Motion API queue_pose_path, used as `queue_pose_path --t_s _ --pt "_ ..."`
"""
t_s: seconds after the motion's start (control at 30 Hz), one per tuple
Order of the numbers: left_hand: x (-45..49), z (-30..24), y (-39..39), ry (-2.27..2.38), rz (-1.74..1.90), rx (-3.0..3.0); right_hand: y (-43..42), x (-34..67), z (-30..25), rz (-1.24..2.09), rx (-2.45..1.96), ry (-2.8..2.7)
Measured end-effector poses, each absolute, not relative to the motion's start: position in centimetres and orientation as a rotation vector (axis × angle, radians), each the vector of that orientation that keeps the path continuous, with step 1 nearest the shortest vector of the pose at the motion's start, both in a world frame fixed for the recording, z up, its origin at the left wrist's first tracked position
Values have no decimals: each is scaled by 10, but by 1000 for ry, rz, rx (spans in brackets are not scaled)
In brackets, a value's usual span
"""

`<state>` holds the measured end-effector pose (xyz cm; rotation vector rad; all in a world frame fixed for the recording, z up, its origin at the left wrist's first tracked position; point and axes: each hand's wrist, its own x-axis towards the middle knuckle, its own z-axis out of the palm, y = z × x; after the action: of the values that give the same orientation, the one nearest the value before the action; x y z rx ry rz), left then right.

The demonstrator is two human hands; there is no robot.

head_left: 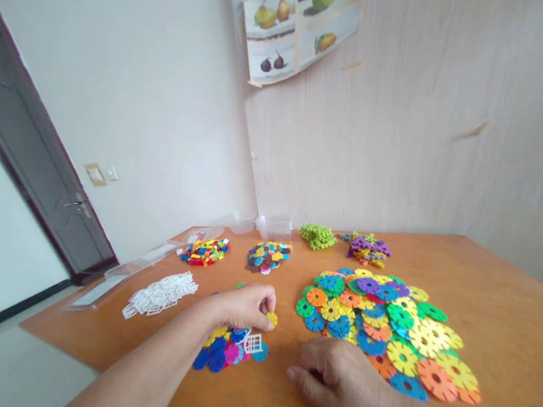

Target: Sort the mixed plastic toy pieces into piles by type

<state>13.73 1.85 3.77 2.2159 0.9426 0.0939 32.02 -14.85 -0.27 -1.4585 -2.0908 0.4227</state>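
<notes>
My left hand (248, 304) pinches a small yellow notched disc (272, 319) between thumb and fingertips. Beneath that hand lies a pile of small notched discs (233, 353) in blue, pink and yellow, partly hidden by my hand and forearm. A white window-shaped piece (252, 344) rests on top of this pile. My right hand (342, 382) lies on the table with its fingers loosely curled in, and nothing shows in it. Just beyond it spreads a large heap of bigger notched discs (401, 358) in yellow, green, blue, orange and purple.
On the wooden table (512, 318) stand further piles: white lattice pieces (162, 294), small coloured bricks (205, 251), mixed round pieces (269, 256), green pieces (317, 237) and purple-and-yellow pieces (369, 249). Clear plastic containers (274, 225) sit against the wall.
</notes>
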Motion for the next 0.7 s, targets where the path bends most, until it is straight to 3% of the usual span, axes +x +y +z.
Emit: queue_pose_path --t_s 0.4,0.7 --pt "162 39 93 1322 690 1798 -147 321 1 490 -1446 -2059" --pt "164 42 114 1381 789 1808 -148 321 0 483 -1437 -2069"
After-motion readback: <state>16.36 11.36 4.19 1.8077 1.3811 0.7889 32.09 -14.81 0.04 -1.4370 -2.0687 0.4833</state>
